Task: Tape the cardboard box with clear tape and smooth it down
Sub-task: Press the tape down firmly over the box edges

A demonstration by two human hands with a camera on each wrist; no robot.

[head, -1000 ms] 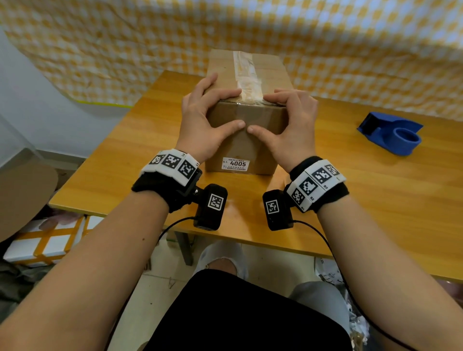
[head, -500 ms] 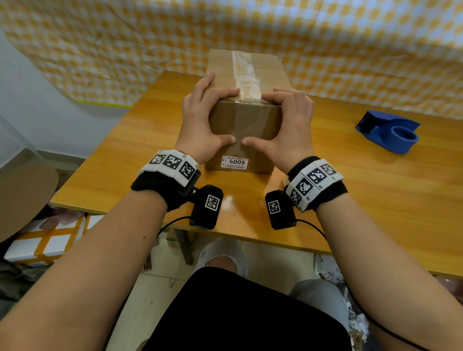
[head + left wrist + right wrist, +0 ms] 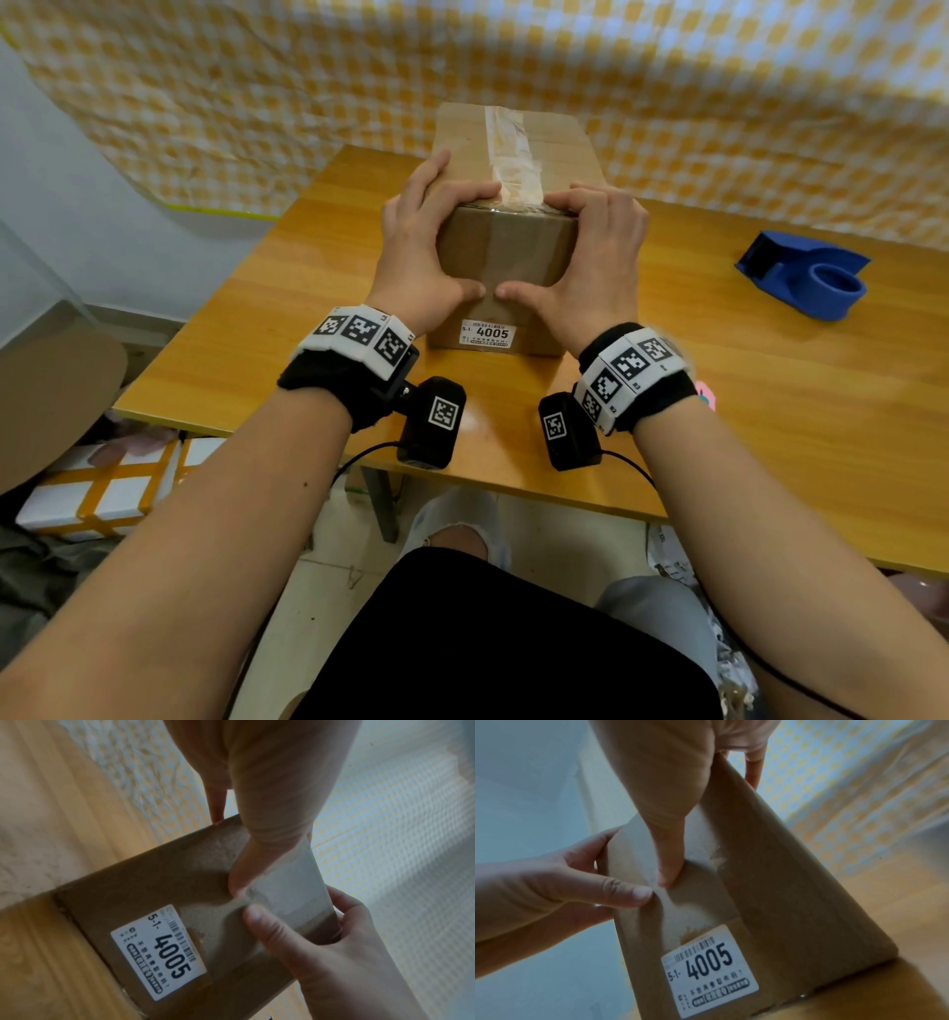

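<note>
Wooden table [image 3: 719,390], checkered wall covering [image 3: 257,92]

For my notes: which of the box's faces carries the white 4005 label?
The near end face of the cardboard box, toward the person, bears the label low down; the top face has only tape.

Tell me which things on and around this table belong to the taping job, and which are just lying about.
In the job:
- cardboard box
- clear tape along its top and down the near face
- left hand and right hand, thumbs pressing the near face
- blue tape dispenser, set aside on the table

Lying about:
- white and orange boxes on the floor
- checked cloth behind
</note>
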